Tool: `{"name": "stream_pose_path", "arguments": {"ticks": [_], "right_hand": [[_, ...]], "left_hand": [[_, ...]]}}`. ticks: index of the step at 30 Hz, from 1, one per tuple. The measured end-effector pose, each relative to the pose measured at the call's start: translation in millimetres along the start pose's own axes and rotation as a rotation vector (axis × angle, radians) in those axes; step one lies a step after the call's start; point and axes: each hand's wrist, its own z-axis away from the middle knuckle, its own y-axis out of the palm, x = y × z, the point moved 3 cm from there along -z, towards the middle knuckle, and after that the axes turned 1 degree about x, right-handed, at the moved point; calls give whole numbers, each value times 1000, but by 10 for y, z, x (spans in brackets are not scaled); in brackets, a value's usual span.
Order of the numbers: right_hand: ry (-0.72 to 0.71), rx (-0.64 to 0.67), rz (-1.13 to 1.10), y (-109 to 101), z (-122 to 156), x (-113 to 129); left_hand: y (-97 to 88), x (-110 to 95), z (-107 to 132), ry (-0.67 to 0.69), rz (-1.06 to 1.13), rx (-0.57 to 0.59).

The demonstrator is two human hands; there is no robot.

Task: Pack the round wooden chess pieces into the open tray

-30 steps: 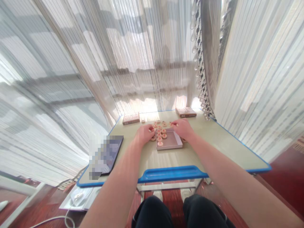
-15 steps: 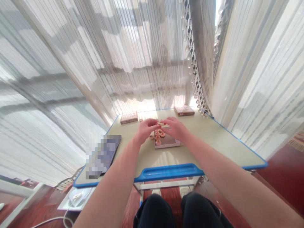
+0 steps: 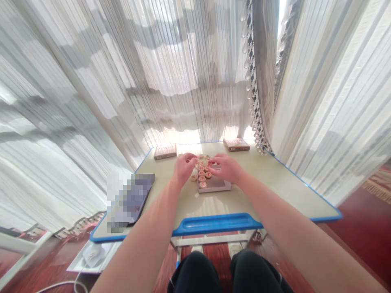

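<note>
Box tray (image 3: 217, 185): open face up, sides square to the desk (image 3: 275, 179) front, long axis unclear, just below both hands | xiangqi pieces (image 3: 202, 178): a column along the tray's left side | left hand (image 3: 183, 169): fingers curled at the tray's left edge, grasp unclear | right hand (image 3: 225, 167): curled over the tray's far end, grasp unclear

No legible text anywhere in frame. Round wooden pieces (image 3: 202, 178), centre of the frame, carry red marks on their top faces, too small to read. Flat box (image 3: 165, 151), just left of centre, has a printed lid, but the print is blurred. Second flat box (image 3: 236, 144), just right of centre, is the same: print there, unreadable. Tablet (image 3: 131, 199), lower left, has a pixelated screen, nothing to read.
</note>
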Motion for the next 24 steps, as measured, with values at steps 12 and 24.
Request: {"name": "stream_pose_path", "arguments": {"ticks": [12,24], "right_hand": [[-53,197,91,127,43,9],[-60,204,159,154,46,-59]], "left_hand": [[86,77,12,121,-491,122],[43,35,32,151,-493,64]]}}
